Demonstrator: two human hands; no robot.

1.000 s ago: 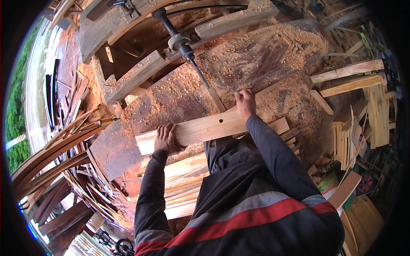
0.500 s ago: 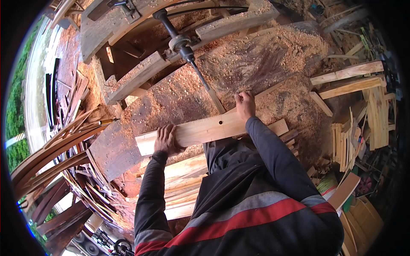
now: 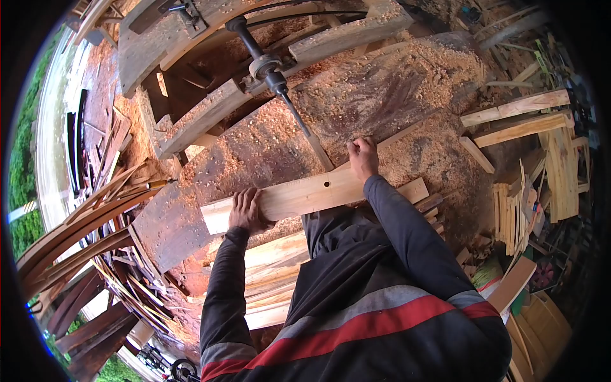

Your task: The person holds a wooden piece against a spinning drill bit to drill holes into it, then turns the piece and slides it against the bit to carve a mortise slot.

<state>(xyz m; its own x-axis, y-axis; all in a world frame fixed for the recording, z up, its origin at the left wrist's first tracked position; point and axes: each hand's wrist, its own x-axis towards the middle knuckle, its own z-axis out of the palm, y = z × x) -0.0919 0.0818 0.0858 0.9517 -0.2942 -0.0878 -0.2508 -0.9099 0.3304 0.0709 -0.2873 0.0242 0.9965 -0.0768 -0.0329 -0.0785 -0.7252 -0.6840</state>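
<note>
A pale wooden board (image 3: 294, 197) with one dark round hole lies across in front of my body. Near its left end, my left hand (image 3: 250, 211) is closed over it, fingers across the upper face. My right hand (image 3: 363, 159) is closed at the board's right part, its fingers curled by the far edge; their undersides are hidden. Beyond the board, a long drill bit (image 3: 297, 117) in a metal chuck (image 3: 275, 81) points down toward me. A narrow wooden strip (image 3: 319, 153) on the work table (image 3: 172, 223) runs from near the bit tip to the board.
Sawdust and chips cover much of the table. Several pale boards (image 3: 273, 280) are stacked beside my legs. A heavy wooden frame (image 3: 210, 118) supports the drill shaft. Timber pieces (image 3: 519, 108) lie at the right; long planks (image 3: 89, 216) and scraps fill the left.
The view has shifted very slightly. Both hands stay on the board, with no clear movement of the board or the drill.
</note>
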